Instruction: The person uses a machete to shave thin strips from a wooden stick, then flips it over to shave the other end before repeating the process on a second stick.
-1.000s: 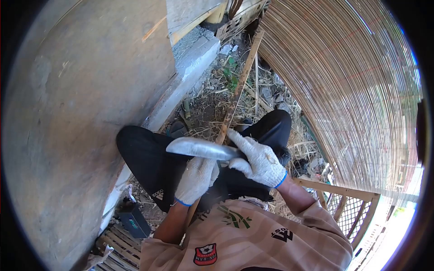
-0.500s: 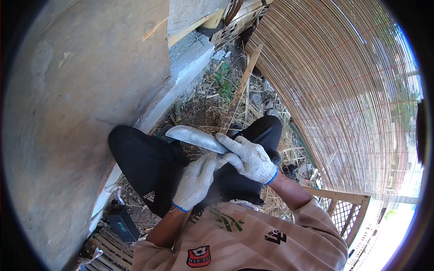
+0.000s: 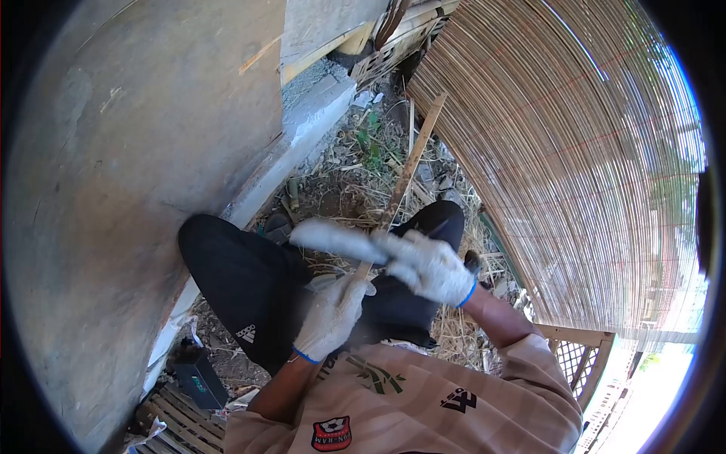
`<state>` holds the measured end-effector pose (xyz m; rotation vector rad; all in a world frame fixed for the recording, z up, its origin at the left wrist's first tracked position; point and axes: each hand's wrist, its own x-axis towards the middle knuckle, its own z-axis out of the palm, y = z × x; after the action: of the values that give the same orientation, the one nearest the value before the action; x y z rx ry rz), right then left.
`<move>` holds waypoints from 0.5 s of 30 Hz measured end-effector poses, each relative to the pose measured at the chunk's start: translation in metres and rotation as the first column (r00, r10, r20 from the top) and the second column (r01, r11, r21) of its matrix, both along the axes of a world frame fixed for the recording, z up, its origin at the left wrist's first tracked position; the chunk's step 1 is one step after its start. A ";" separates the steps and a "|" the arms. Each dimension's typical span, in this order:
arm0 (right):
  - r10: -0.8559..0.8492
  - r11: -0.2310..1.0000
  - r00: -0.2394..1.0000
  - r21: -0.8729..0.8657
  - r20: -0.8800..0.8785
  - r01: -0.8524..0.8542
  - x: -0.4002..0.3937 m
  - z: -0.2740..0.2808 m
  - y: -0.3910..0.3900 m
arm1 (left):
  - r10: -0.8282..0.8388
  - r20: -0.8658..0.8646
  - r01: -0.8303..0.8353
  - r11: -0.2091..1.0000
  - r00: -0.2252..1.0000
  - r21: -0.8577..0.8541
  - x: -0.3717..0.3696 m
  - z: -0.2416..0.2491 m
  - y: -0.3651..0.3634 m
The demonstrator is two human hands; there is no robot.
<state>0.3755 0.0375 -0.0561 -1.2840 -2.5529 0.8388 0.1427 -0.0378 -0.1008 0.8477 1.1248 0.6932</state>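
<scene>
My right hand [image 3: 432, 271], in a white knit glove with a blue cuff, is closed around the handle of a broad-bladed knife [image 3: 330, 238]. The blade points left and is smeared by motion. A long bamboo strip [image 3: 414, 160] slants away from me, passing under the knife near my right hand. Its near end is in my left hand [image 3: 331, 318], also gloved, with the fingers closed around it. Both hands are above my lap, the left one lower and nearer my body. The knife's handle is mostly hidden by the glove.
A large board [image 3: 151, 151] stands along the left, beside a pale concrete ledge [image 3: 302, 129]. On the right hangs a bamboo-slat screen [image 3: 560, 151]. Dry straw and debris cover the ground [image 3: 340, 181]. A dark box [image 3: 200, 377] sits at lower left by a slatted wooden piece [image 3: 170, 420].
My right hand and the knife have moved slightly right and toward me along the strip, and the blade is now blurred. The bamboo strip's far end has dropped a little toward me.
</scene>
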 end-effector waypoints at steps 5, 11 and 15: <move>-0.021 0.991 0.998 -0.134 0.052 0.028 -0.002 0.004 -0.011 | 0.007 -0.007 -0.007 0.999 1.000 0.045 -0.001 0.002 -0.002; -0.334 0.940 0.910 -0.016 -0.245 0.340 0.029 -0.006 0.043 | -0.019 0.075 0.019 1.000 0.997 -0.001 0.003 0.008 -0.003; -0.269 0.962 0.962 0.029 -0.043 0.271 0.034 0.008 0.055 | -0.005 0.079 0.005 1.000 0.997 -0.005 0.005 0.007 -0.005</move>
<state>0.4099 0.0929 -0.0478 -1.5437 -2.2811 0.7510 0.1482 -0.0432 -0.0935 0.8115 1.0530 0.7130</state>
